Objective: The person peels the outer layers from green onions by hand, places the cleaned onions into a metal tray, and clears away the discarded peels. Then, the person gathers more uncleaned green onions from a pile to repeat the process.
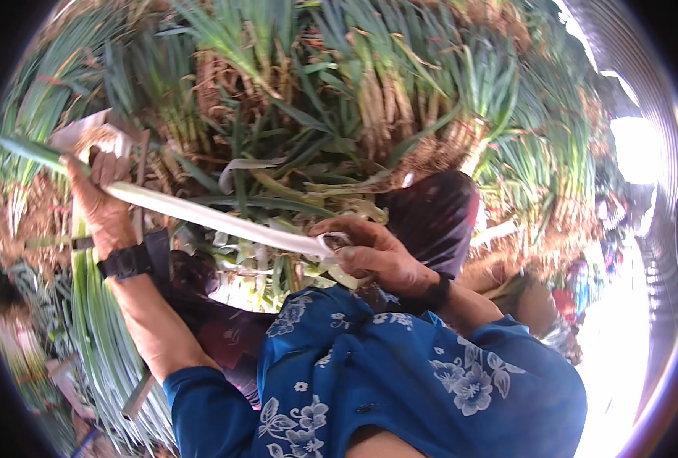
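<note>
A long green onion (pixel 201 216) stretches slantwise across my lap, its green leaf end at the upper left and its white end at the right. My left hand (pixel 104 195) is closed round it where the white stalk turns green. At the white end, my right hand (pixel 377 252) is closed, with fingers and thumb round the tip. Something small and dark shows between those fingers; I cannot make out whether it is the root or another thing. Below the left hand, beside my left forearm, lies a pile of clean green onions (pixel 102 328).
Bundles of soil-covered green onions (pixel 385 99) stand close together across the far side. Loose leaves and peelings (pixel 278 183) litter the ground before my knees (pixel 434 217). A pale box (pixel 87 130) with rootlike scraps is behind my left hand. Corrugated sheeting (pixel 652 84) runs along the right.
</note>
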Demonstrator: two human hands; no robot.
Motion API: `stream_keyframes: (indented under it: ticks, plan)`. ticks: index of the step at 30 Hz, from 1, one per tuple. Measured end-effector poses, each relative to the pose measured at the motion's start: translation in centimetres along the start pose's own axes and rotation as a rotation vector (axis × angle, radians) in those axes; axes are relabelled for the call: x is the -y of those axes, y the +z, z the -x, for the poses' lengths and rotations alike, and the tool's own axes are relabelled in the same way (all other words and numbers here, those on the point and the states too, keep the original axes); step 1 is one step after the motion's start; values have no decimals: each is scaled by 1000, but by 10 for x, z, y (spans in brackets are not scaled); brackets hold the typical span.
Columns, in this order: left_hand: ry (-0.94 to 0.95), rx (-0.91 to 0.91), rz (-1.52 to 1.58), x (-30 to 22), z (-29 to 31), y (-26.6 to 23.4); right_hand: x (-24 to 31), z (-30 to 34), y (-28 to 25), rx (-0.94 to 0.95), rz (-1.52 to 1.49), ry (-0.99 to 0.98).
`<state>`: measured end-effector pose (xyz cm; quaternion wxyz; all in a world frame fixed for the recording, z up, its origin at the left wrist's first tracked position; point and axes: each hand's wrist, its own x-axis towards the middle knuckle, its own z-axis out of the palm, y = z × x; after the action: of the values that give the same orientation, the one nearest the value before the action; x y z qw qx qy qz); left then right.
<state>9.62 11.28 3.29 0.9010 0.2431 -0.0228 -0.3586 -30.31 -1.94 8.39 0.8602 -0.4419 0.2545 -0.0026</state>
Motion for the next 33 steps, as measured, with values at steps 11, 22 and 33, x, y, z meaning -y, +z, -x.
stream_keyframes:
  ticks: [11, 22, 33]
  plan:
    - [-62, -90, -101, 59, -13, 30, 3, 41, -26, -59, 127, 92]
    - [-152, 17, -130, 77, -8, 36, -1, 66, -27, -210, 99, 78]
    - [214, -172, -331, -5, -12, -10, -26, 100, -64, -447, 93, 140]
